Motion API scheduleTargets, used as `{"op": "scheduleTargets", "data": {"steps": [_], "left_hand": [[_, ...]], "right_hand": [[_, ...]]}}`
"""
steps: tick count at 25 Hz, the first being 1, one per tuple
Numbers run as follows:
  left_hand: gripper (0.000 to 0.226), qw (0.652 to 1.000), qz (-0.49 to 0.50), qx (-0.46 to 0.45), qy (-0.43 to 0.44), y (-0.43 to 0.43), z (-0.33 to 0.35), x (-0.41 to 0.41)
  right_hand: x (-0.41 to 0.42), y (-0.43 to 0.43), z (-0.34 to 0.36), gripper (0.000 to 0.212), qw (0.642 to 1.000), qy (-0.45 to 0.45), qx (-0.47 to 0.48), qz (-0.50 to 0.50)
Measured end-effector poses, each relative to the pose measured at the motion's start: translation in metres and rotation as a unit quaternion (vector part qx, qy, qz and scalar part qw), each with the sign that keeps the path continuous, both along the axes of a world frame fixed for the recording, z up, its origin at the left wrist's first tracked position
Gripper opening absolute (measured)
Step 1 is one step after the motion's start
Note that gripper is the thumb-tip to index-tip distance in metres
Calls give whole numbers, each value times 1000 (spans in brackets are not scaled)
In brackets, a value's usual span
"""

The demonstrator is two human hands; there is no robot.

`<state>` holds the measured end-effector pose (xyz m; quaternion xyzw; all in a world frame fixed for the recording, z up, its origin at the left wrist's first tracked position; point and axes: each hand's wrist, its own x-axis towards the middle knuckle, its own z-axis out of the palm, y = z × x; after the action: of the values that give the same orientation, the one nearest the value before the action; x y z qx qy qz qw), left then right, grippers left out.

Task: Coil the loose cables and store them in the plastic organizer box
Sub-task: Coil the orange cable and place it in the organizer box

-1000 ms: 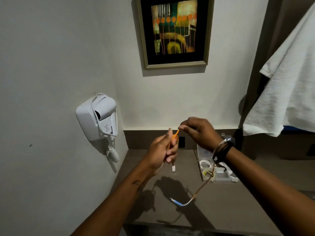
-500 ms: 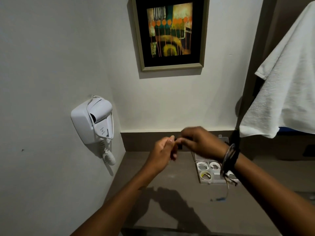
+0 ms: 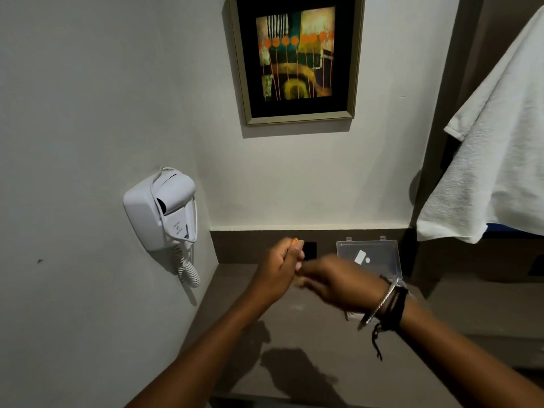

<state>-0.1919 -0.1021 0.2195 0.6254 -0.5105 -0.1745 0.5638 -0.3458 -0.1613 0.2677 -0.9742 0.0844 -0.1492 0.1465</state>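
Observation:
My left hand (image 3: 281,267) is closed around a coil of orange cable (image 3: 294,240); only a small orange bit shows above the fingers. My right hand (image 3: 335,282) is blurred from motion, just right of and touching the left hand; I cannot see what it holds. The clear plastic organizer box has its lid (image 3: 368,257) standing open against the back wall, behind my right wrist. The box's compartments are hidden by my right forearm. No loose cable end shows on the counter.
A brown counter (image 3: 294,334) runs under both arms. A white wall-mounted hair dryer (image 3: 164,207) with a curly cord hangs at left. A framed picture (image 3: 297,57) is on the back wall. A white towel (image 3: 497,160) hangs at upper right.
The hanging cable tail with its blue end has been drawn up out of sight. My right hand swept down and to the right of the left hand, now covering the box's compartments.

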Motion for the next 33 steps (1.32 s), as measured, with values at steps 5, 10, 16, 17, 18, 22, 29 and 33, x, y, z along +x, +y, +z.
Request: {"op": "scheduleTargets", "data": {"steps": [5, 10, 16, 17, 18, 22, 29, 33], "left_hand": [[65, 988, -107, 26, 112, 9, 18, -10], [56, 956, -10, -107, 273, -10, 37, -20], [35, 932, 40, -74, 353, -19, 4, -23], [34, 942, 46, -66, 326, -21, -1, -25], [33, 955, 53, -61, 285, -22, -6, -27], [30, 988, 61, -59, 127, -22, -26, -42], [41, 973, 13, 18, 229, -19, -29, -34], [49, 942, 19, 28, 335, -14, -23, -36]], "right_hand": [[0, -48, 38, 14, 987, -154, 39, -25], [10, -16, -24, 20, 945, -171, 277, -35], [3, 4, -49, 37, 893, -34, 427, -136], [1, 7, -50, 35, 876, -26, 461, -137], [0, 9, -51, 31, 847, -29, 509, -148], [1, 20, -49, 16, 679, -76, 692, -232], [-5, 35, -42, 21, 553, -135, 810, -143], [-11, 36, -48, 18, 690, -138, 706, -80]]}}
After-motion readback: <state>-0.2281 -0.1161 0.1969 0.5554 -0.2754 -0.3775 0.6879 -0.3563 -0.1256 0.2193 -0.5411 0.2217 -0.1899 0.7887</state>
